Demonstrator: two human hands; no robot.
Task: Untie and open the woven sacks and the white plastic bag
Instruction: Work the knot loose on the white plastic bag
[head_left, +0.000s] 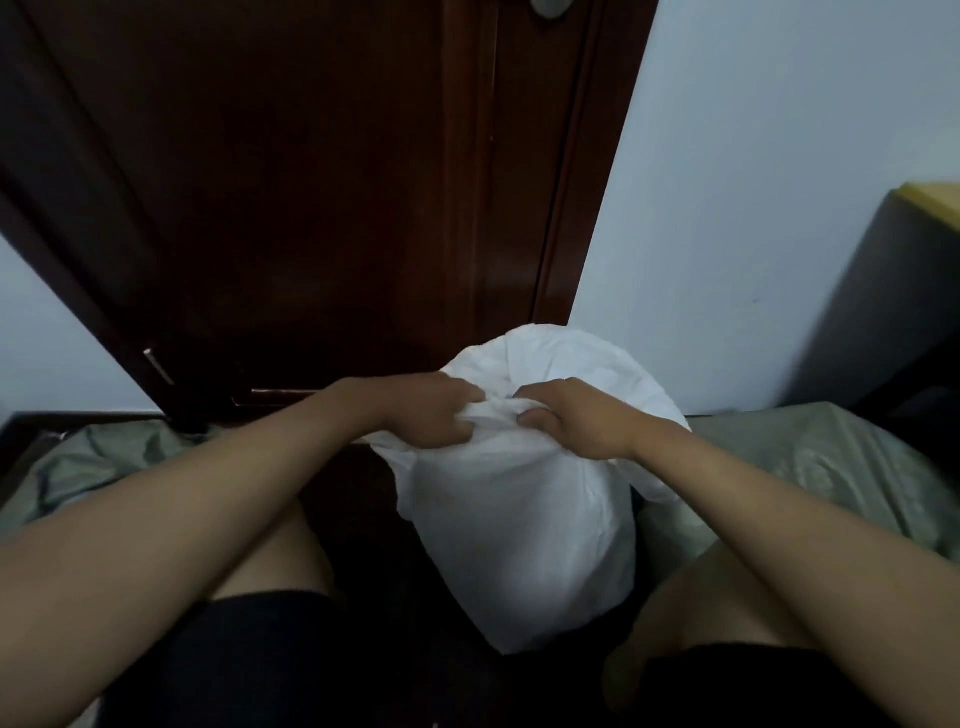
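A full white plastic bag (524, 525) stands upright on the floor between my knees, its top bunched into a gathered neck. My left hand (434, 415) grips the left side of that bunched top with curled fingers. My right hand (563, 415) grips the right side, thumb tucked into the folds. Both hands meet at the knot area, which the fingers hide. A grey-green woven sack (810, 457) lies on the floor to the right, and another grey-green woven sack (88, 462) lies to the left.
A dark brown wooden door (311, 182) stands straight ahead, close behind the bag. White wall (753, 182) is to its right. A dark piece of furniture with a yellow top (893, 291) stands at the far right.
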